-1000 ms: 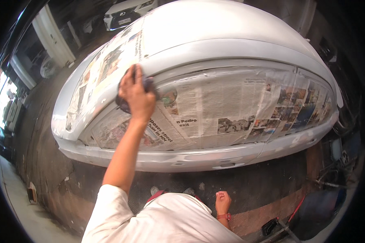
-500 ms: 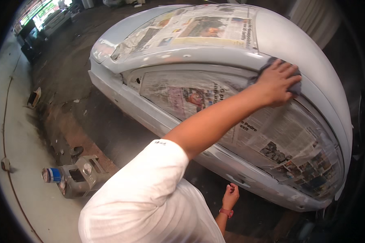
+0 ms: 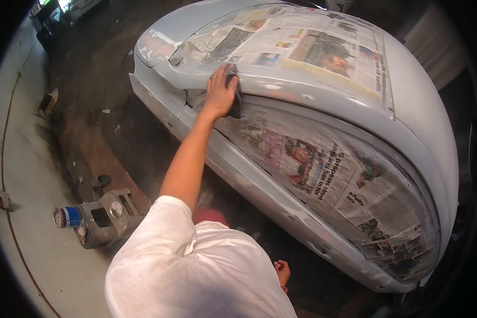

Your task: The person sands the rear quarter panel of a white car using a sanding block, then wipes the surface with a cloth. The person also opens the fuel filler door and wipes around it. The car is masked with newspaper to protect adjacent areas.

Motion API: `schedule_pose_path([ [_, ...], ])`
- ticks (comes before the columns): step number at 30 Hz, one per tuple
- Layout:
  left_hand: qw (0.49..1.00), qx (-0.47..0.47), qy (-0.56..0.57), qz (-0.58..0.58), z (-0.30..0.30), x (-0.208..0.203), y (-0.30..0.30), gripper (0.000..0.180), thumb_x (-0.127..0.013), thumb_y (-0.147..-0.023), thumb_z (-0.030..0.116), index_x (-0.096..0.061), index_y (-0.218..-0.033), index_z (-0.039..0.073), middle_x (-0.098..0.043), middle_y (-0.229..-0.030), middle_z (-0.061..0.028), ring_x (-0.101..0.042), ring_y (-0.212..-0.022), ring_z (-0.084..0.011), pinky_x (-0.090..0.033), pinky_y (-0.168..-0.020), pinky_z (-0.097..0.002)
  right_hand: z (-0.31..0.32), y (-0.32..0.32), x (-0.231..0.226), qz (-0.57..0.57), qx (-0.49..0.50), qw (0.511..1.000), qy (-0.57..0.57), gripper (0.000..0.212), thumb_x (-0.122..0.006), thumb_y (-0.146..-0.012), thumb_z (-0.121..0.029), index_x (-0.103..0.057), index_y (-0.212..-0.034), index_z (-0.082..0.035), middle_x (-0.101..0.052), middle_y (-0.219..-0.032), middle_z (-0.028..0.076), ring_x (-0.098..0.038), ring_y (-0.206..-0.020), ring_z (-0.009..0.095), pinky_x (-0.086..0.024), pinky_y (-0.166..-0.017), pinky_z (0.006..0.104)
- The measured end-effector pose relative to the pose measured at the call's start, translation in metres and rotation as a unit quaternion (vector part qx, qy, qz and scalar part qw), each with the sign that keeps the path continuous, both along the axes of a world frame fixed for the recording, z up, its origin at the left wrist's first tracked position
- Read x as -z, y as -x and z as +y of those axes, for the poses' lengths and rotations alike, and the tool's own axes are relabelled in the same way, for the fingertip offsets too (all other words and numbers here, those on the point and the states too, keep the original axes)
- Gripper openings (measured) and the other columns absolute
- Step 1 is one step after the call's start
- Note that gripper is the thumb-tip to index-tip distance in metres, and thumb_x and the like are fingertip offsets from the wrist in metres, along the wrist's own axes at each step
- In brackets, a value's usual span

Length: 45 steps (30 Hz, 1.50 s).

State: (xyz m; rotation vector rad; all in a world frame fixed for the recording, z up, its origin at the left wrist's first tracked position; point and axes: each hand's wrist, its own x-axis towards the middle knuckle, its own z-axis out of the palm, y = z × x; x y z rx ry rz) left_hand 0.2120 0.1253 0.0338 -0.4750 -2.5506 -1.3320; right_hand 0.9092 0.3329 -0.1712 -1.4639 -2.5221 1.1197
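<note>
Left hand (image 3: 220, 98) stretched out at arm's length, palm down, grasping a dark cloth (image 3: 235, 106); fingers lie long across it. Cloth sits on the painted pillar of a pale silver car (image 3: 420, 103), between windshield and side window, near the front end of the side glass. Flat grip probably spreads pressure and lets the cloth follow the curve.

Right hand (image 3: 282, 273) low beside the body, away from the car, fingers loosely curled. Cannot tell if it is fully clenched or holds anything; it seems to have no part in the contact.

Windshield newspaper (image 3: 281, 50) and side-window newspaper (image 3: 323, 172) lie against the glass, presumably shielding it while the bodywork stays bare.

On the floor to the left: grey plastic stool (image 3: 107, 221), blue can (image 3: 68, 217) at its far end, set well apart from the car, perhaps to leave footing.
</note>
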Motion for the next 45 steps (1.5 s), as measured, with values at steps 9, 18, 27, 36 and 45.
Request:
schedule_pose_path([
  [9, 0.986, -0.146, 0.077, -0.022, -0.174, 0.152, 0.105, 0.073, -0.034, -0.115, 0.056, -0.017, -0.176, 0.019, -0.016, -0.183, -0.0129, -0.014, -0.168, -0.04, -0.012, -0.133, -0.063, -0.036, 0.019, 0.013, -0.026, 0.006, 0.999, 0.022, 0.02, -0.081, -0.095, -0.017, -0.075, -0.107, -0.003, -0.08, -0.088, 0.015, -0.078, -0.079, 0.026, -0.06, -0.073, 0.0403],
  [18, 0.998, -0.051, 0.041, -0.006, -0.127, 0.209, -0.026, 0.082, -0.061, -0.102, 0.022, -0.024, -0.173, 0.004, -0.014, -0.181, -0.0254, -0.008, -0.167, -0.0492, -0.009, -0.133, -0.0646, -0.065, 0.076, -0.008, -0.063, -0.027, 0.997, 0.039, 0.024, -0.081, -0.097, -0.019, -0.073, -0.111, -0.001, -0.08, -0.091, 0.016, -0.079, -0.082, 0.027, -0.061, -0.075, 0.0398],
  [27, 0.978, 0.13, 0.159, -0.032, -0.137, 0.203, -0.066, 0.093, -0.078, -0.083, 0.024, -0.041, -0.168, 0.028, -0.021, -0.182, -0.0093, -0.015, -0.168, -0.0407, -0.015, -0.134, -0.0629, -0.086, 0.173, -0.066, -0.108, -0.09, 0.99, 0.0, 0.028, -0.08, -0.098, -0.018, -0.072, -0.118, 0.0, -0.078, -0.092, 0.012, -0.075, -0.083, 0.019, -0.06, -0.078, 0.0339],
  [36, 0.99, -0.02, 0.13, 0.041, -0.145, 0.213, -0.027, 0.082, -0.066, -0.104, 0.038, -0.028, -0.172, 0.01, -0.022, -0.179, -0.0135, -0.014, -0.165, -0.0451, -0.019, -0.132, -0.0591, -0.09, 0.152, -0.067, -0.142, -0.062, 0.987, 0.034, 0.032, -0.079, -0.098, -0.022, -0.072, -0.121, -0.001, -0.08, -0.097, 0.016, -0.078, -0.088, 0.025, -0.061, -0.08, 0.0369],
  [45, 0.985, 0.066, 0.154, 0.05, -0.078, 0.206, -0.121, 0.093, -0.073, -0.1, 0.034, -0.024, -0.171, 0.001, -0.023, -0.175, -0.0158, -0.016, -0.162, -0.0484, -0.025, -0.129, -0.0589, -0.055, 0.11, -0.054, -0.191, -0.062, 0.979, 0.025, 0.036, -0.08, -0.095, -0.029, -0.074, -0.118, -0.003, -0.081, -0.1, 0.019, -0.079, -0.095, 0.034, -0.061, -0.085, 0.0445],
])
